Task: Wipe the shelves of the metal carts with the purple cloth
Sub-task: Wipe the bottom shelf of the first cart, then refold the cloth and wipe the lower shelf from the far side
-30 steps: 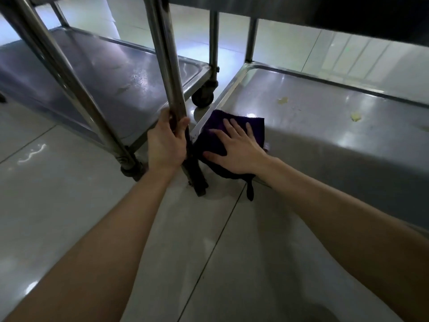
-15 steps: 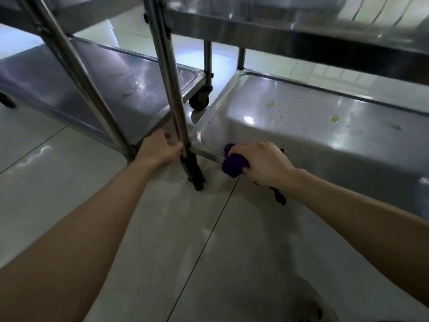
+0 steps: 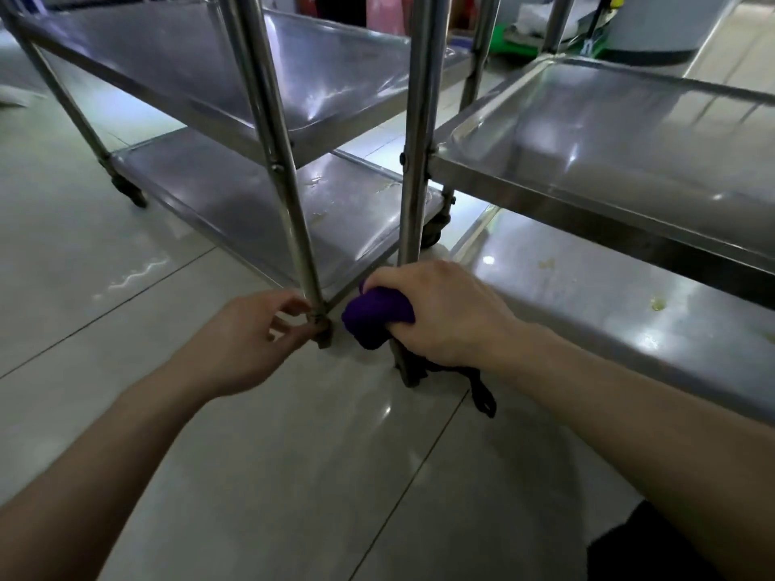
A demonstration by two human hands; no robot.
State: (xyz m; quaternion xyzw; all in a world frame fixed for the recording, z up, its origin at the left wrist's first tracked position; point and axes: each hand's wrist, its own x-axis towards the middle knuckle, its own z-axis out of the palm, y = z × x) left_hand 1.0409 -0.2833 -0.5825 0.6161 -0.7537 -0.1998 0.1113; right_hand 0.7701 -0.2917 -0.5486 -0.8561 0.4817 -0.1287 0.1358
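Observation:
My right hand (image 3: 440,312) grips the bunched purple cloth (image 3: 377,314) just off the front left corner of the right cart's lower shelf (image 3: 608,295), in front of that cart's post (image 3: 415,161). A dark loop of the cloth (image 3: 484,398) dangles under my wrist. My left hand (image 3: 251,333) is beside the foot of the left cart's front leg (image 3: 321,329), fingers loosely spread with the tips at the leg. The left cart's lower shelf (image 3: 235,203) lies behind it.
Yellowish spots (image 3: 656,304) sit on the right cart's lower shelf, and streaks mark the left cart's lower shelf. Each cart has an upper shelf (image 3: 608,132) overhead. A caster (image 3: 130,195) stands at the far left on the glossy tiled floor (image 3: 293,454). Clutter fills the background.
My right hand bunched the cloth and drew it off the right cart's shelf corner. My left hand let go of the right cart's post and moved to the left cart's leg.

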